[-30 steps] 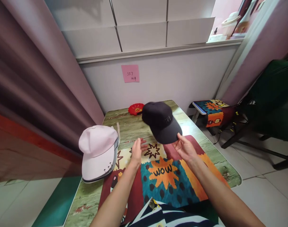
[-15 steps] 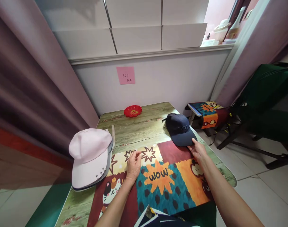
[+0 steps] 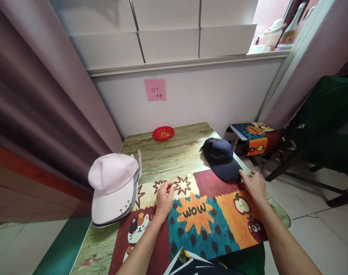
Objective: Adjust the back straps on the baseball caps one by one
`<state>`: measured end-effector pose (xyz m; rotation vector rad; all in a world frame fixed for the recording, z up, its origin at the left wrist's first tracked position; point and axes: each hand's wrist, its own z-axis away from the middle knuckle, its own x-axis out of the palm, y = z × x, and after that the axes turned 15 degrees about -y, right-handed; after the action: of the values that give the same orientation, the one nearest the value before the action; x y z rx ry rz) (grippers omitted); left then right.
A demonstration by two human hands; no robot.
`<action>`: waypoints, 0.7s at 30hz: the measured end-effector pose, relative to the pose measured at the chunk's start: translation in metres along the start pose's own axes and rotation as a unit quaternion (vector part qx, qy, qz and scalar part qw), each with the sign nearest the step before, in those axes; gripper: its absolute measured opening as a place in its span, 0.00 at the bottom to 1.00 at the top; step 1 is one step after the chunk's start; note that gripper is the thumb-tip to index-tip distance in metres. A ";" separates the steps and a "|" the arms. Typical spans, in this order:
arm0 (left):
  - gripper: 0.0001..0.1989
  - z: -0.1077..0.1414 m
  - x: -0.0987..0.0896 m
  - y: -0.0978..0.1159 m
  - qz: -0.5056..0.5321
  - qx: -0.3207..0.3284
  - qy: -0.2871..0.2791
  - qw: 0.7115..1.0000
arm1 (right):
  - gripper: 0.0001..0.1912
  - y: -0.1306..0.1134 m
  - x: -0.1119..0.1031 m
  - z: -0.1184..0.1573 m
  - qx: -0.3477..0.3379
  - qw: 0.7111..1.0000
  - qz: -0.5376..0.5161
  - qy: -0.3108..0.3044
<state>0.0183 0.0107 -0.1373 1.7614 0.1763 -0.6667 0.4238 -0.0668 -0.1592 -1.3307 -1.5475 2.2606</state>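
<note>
A navy baseball cap point(image 3: 219, 154) rests at the right side of the table, its brim pointing toward me. My right hand point(image 3: 253, 186) has the right edge of that brim between thumb and fingers; the fingertips are partly hidden. Closer to the middle, my left hand point(image 3: 165, 196) lies over the patterned mat point(image 3: 192, 238) with its fingers curled together, and nothing shows in them. At the left stands a pale pink cap point(image 3: 113, 172) with metal rings on its brim, stacked over a darker cap point(image 3: 134, 202) that mostly stays hidden beneath it.
Toward the back of the table point(image 3: 179, 152) sits a red scalloped dish point(image 3: 163, 133). A pink note point(image 3: 155, 90) is stuck to the wall behind. Purple curtains hang at the left. Beyond the table's right edge are a small covered stand point(image 3: 255, 131) and a dark green chair point(image 3: 325, 103).
My right hand has shifted right along with the brim, and the navy cap has turned slightly. The left hand stays over the mat. The whole view has shifted slightly.
</note>
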 end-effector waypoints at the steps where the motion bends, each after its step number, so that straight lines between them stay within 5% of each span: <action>1: 0.09 0.000 0.000 0.000 0.000 0.001 -0.001 1.000 | 0.41 -0.003 -0.001 0.002 -0.014 0.998 0.050 0.030; 3: 0.09 0.000 0.000 0.001 -0.002 0.003 -0.003 1.000 | 0.49 -0.012 0.003 0.007 -0.063 0.989 0.112 0.073; 6: 0.09 0.000 0.001 0.003 0.000 0.003 -0.002 1.000 | 0.58 -0.030 0.022 0.013 -0.149 0.974 0.165 0.053; 10: 0.09 0.001 0.000 0.003 0.006 0.003 -0.001 1.000 | 0.65 -0.044 0.049 0.013 -0.135 0.972 0.189 0.018; 17: 0.09 0.001 0.001 -0.002 0.025 0.003 -0.004 1.000 | 0.66 -0.043 0.059 0.005 -0.125 0.977 0.173 0.019; 21: 0.07 0.002 0.004 -0.002 0.027 0.000 0.006 1.000 | 0.61 -0.057 0.063 0.021 -0.169 0.965 0.176 0.100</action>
<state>0.0201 0.0085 -0.1419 1.7645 0.1362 -0.6166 0.3496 -0.0222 -0.1493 -1.9996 -1.8012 2.0047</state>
